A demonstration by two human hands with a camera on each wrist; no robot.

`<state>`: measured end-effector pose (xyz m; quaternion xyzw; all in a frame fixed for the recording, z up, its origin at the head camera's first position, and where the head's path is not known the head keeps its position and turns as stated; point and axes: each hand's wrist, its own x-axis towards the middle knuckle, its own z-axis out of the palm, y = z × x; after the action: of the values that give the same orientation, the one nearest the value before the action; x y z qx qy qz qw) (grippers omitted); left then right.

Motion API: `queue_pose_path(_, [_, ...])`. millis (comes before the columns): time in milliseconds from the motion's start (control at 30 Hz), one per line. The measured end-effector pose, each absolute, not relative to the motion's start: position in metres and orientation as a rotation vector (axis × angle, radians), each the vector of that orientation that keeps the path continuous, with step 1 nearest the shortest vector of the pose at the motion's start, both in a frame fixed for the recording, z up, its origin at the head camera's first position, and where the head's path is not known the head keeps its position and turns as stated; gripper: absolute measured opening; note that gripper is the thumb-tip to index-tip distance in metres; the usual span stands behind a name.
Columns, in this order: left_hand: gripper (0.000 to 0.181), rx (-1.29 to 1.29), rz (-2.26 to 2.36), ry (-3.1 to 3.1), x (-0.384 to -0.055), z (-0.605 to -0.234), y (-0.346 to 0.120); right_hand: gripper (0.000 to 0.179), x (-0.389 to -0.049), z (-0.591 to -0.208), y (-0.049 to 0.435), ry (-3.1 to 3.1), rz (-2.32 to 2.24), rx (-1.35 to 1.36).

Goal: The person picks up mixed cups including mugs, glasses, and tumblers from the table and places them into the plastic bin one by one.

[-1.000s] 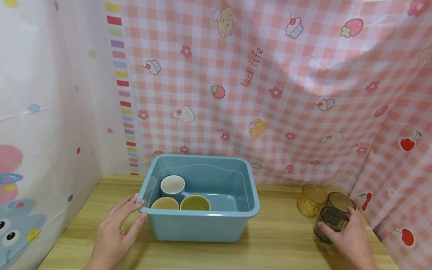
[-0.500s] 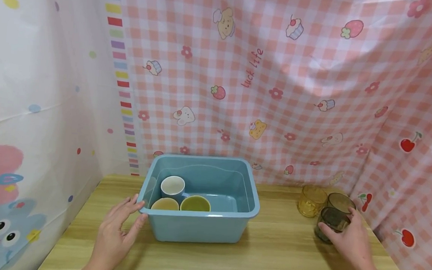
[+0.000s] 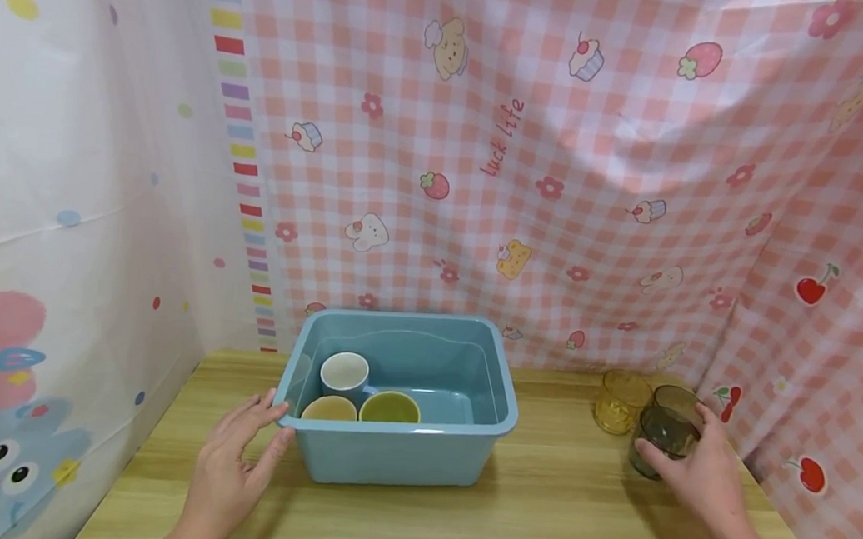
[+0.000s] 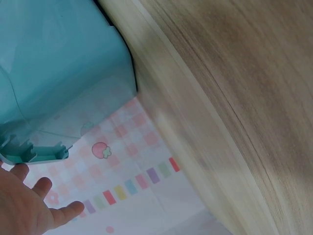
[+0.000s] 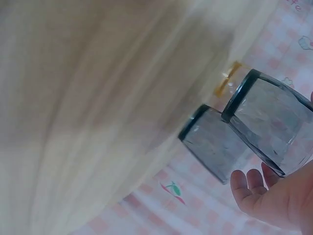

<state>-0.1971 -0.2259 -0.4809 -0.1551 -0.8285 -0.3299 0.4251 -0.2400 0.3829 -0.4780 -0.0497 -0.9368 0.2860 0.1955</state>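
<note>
In the head view my right hand grips a dark smoky glass between thumb and fingers. The glass looks slightly raised. A second dark glass stands right behind it, partly hidden, and an amber glass is to its left. The right wrist view shows the held glass in front of the second one. My left hand touches the left front corner of a blue plastic bin with extended fingers. Inside sit a blue mug with a white interior, a beige cup and a green cup.
The wooden tabletop runs between bin and glasses. A pink checked cloth hangs along the back and right, and a white patterned cloth on the left. The bin's right half shows its bare floor.
The dark glass in my right hand has risen very slightly. My left hand stays at the bin's corner, and the bin, cups and other glasses keep their places.
</note>
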Motion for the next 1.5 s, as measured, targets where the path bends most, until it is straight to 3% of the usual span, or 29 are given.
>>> queue_pose_path(1200, [0.045,-0.362,-0.822,-2.097,-0.197,-0.482,-0.226,0.114,-0.252,-0.413,0.358,-2.584,0.744,-0.003])
queue_pose_path(1500, [0.046,-0.397,-0.824,-2.059,-0.198,-0.483,-0.227,0.120,-0.256,-0.395,0.345,-2.660,0.746,-0.032])
